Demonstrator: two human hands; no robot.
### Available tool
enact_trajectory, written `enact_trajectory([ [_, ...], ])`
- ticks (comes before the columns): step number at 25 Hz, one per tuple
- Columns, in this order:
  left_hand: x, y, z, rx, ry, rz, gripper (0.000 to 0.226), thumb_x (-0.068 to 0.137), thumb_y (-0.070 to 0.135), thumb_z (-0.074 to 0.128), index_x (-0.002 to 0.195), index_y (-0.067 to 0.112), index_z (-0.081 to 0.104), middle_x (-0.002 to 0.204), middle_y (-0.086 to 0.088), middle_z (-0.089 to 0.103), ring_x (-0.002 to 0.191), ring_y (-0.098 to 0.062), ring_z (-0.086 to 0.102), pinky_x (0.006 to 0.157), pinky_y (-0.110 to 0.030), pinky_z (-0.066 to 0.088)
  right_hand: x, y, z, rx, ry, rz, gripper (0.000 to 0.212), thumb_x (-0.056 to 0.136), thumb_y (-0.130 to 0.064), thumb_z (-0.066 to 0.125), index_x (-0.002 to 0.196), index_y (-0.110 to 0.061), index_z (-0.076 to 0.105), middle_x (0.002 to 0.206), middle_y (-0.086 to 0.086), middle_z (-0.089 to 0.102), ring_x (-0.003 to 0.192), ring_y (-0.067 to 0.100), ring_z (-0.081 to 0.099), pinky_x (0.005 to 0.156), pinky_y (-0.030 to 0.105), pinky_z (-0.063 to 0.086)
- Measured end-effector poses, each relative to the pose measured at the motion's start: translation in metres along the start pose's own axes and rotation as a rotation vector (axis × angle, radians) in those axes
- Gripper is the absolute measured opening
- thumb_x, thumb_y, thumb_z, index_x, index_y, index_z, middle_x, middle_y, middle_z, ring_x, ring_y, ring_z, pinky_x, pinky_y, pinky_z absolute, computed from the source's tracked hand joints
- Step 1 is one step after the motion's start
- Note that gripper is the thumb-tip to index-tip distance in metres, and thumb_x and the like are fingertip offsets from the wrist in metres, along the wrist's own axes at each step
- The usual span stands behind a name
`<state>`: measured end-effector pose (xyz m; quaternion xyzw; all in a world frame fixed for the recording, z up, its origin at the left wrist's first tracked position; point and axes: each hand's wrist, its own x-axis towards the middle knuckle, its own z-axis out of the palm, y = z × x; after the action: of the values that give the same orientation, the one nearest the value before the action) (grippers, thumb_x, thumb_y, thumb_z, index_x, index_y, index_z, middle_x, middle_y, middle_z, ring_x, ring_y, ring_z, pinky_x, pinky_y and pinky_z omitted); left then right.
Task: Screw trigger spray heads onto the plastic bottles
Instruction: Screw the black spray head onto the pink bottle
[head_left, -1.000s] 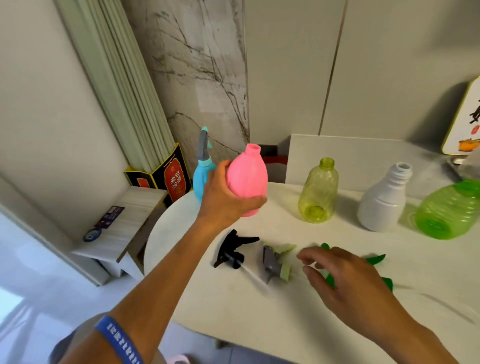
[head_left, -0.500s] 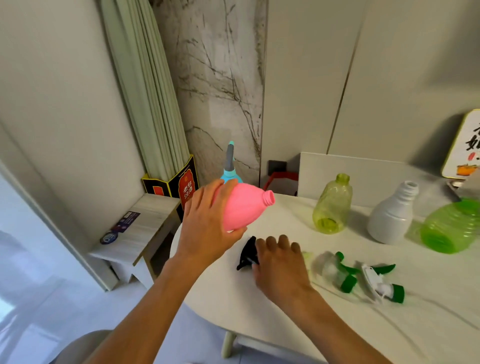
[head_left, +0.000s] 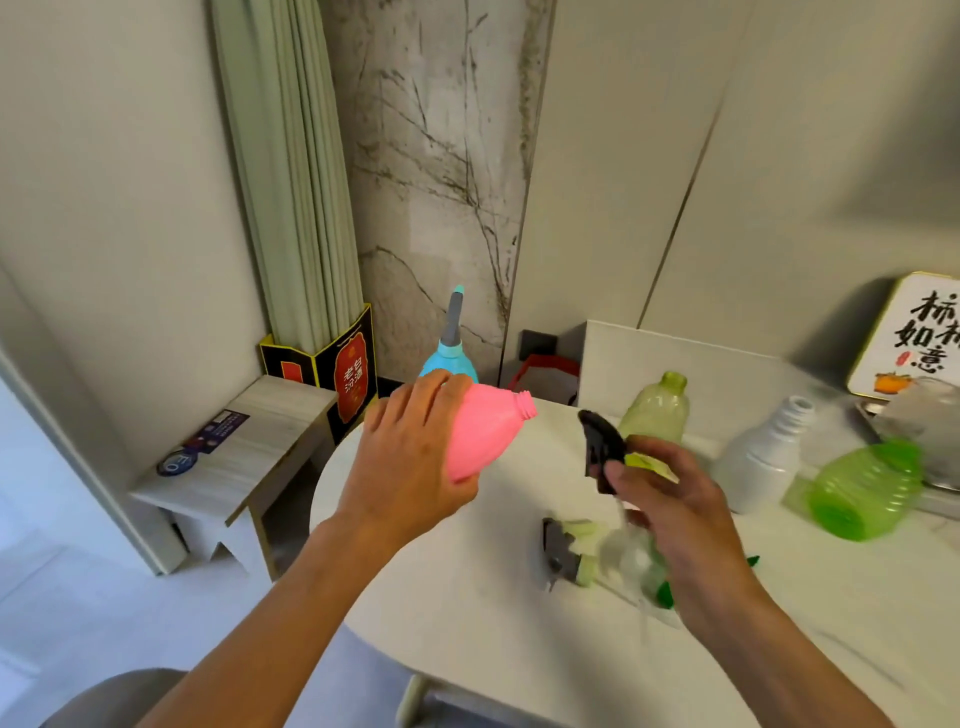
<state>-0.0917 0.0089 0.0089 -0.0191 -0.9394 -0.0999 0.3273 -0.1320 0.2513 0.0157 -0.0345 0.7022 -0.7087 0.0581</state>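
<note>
Centre frame, the left hand (head_left: 410, 457) has its fingers wrapped round the belly of the pink bottle (head_left: 480, 435), holding it off the white surface (head_left: 467, 597) and tipped so that its bare threaded neck points toward the right of the frame. That tilt looks deliberate: it turns the opening to face the part meant for it.

Just right of centre, the right hand (head_left: 670, 499) pinches the black trigger head (head_left: 600, 447) between thumb and fingers, lifted clear of the surface and well short of the pink neck, with open air between the two. A yellowish tag or collar shows at the fingers; motion blur makes it hard to say which, or which way the screw collar faces. The step in hand appears to be bringing head and neck together before any turning.

Below the right hand, more spray heads (head_left: 597, 551) lie in a loose heap on the surface, grey, pale green and green, laid within easy reach. Along the back, toward the right of the frame, stand the uncapped yellow-green bottle (head_left: 657, 410) and the white bottle (head_left: 758, 457), while a green bottle (head_left: 865, 488) lies on its side. Behind the left hand, the blue bottle (head_left: 449, 358) already wears a head.
</note>
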Motion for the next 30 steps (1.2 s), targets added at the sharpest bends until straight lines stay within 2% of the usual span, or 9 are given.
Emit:
enact_trajectory([
  [3, -0.001, 0.014, 0.011, 0.025, -0.081, 0.079, 0.094, 0.061, 0.043, 0.084, 0.138, 0.021, 0.035, 0.131, -0.011, 0.055, 0.116, -0.032, 0.053, 0.09, -0.049, 0.049, -0.005, -0.01, -0.046, 0.382, 0.043, 0.002, 0.055, 0.074, -0.016, 0.073, 0.127, -0.012, 0.059, 0.103, 0.011, 0.076, 0.083, 0.017, 0.07, 0.074, 0.035, 0.045],
  [6, -0.004, 0.027, 0.024, 0.047, -0.16, 0.153, 0.094, 0.063, 0.044, 0.084, 0.141, 0.024, 0.036, 0.133, -0.011, 0.053, 0.117, -0.031, 0.052, 0.091, -0.048, 0.048, -0.007, -0.003, -0.071, 0.504, 0.083, 0.004, 0.072, 0.072, 0.0, 0.067, 0.14, -0.013, 0.049, 0.102, 0.011, 0.075, 0.087, 0.022, 0.066, 0.077, 0.037, 0.045],
  [10, -0.002, 0.043, 0.039, -0.04, -0.257, 0.159, 0.094, 0.066, 0.045, 0.082, 0.143, 0.025, 0.031, 0.135, -0.009, 0.052, 0.12, -0.03, 0.052, 0.092, -0.047, 0.05, -0.002, 0.0, -0.096, 0.539, 0.121, -0.049, 0.065, 0.079, -0.008, 0.065, 0.141, -0.014, 0.049, 0.106, 0.002, 0.075, 0.093, 0.019, 0.064, 0.087, 0.039, 0.046],
  [13, 0.001, 0.053, 0.049, -0.157, -0.32, 0.127, 0.092, 0.067, 0.051, 0.074, 0.145, 0.029, 0.029, 0.137, 0.0, 0.048, 0.123, -0.022, 0.047, 0.095, -0.042, 0.05, 0.004, -0.004, -0.111, 0.552, 0.151, -0.086, 0.06, 0.083, -0.016, 0.064, 0.141, -0.014, 0.049, 0.109, -0.005, 0.074, 0.093, 0.014, 0.064, 0.093, 0.041, 0.045],
  [16, 0.001, 0.064, 0.061, -0.213, -0.386, 0.145, 0.096, 0.067, 0.055, 0.074, 0.146, 0.031, 0.026, 0.14, 0.005, 0.043, 0.125, -0.016, 0.043, 0.097, -0.039, 0.049, 0.006, -0.004, -0.125, 0.573, 0.212, -0.174, 0.051, 0.086, -0.01, 0.062, 0.136, -0.019, 0.051, 0.108, -0.003, 0.073, 0.094, 0.017, 0.066, 0.092, 0.039, 0.045],
  [18, 0.002, 0.071, 0.067, -0.24, -0.407, 0.152, 0.099, 0.066, 0.057, 0.075, 0.147, 0.033, 0.023, 0.142, 0.008, 0.04, 0.126, -0.014, 0.041, 0.099, -0.037, 0.048, 0.007, -0.003, -0.13, 0.544, 0.25, -0.221, 0.055, 0.09, -0.004, 0.059, 0.141, -0.015, 0.046, 0.109, 0.0, 0.072, 0.099, 0.023, 0.064, 0.091, 0.039, 0.046],
  [23, 0.009, 0.084, 0.068, -0.267, -0.356, 0.179, 0.098, 0.066, 0.058, 0.074, 0.146, 0.038, 0.023, 0.141, 0.009, 0.04, 0.123, -0.014, 0.043, 0.094, -0.037, 0.05, 0.006, -0.002, -0.127, 0.476, 0.251, -0.264, 0.07, 0.08, -0.007, 0.065, 0.145, -0.015, 0.042, 0.104, 0.001, 0.074, 0.103, 0.027, 0.065, 0.089, 0.042, 0.046],
  [27, 0.011, 0.083, 0.066, -0.201, -0.322, 0.139, 0.097, 0.065, 0.062, 0.07, 0.146, 0.033, 0.025, 0.14, 0.003, 0.044, 0.121, -0.019, 0.046, 0.091, -0.04, 0.05, 0.005, -0.004, -0.133, 0.48, 0.282, -0.285, 0.062, 0.088, -0.003, 0.062, 0.144, -0.021, 0.044, 0.105, 0.002, 0.075, 0.1, 0.026, 0.067, 0.087, 0.041, 0.048],
  [30, 0.011, 0.081, 0.063, -0.179, -0.313, 0.133, 0.097, 0.064, 0.063, 0.069, 0.145, 0.032, 0.026, 0.138, 0.0, 0.047, 0.118, -0.022, 0.048, 0.089, -0.042, 0.05, 0.003, -0.002, -0.128, 0.453, 0.263, -0.26, 0.065, 0.084, -0.005, 0.064, 0.143, -0.025, 0.045, 0.106, 0.003, 0.075, 0.101, 0.027, 0.067, 0.089, 0.043, 0.046],
])
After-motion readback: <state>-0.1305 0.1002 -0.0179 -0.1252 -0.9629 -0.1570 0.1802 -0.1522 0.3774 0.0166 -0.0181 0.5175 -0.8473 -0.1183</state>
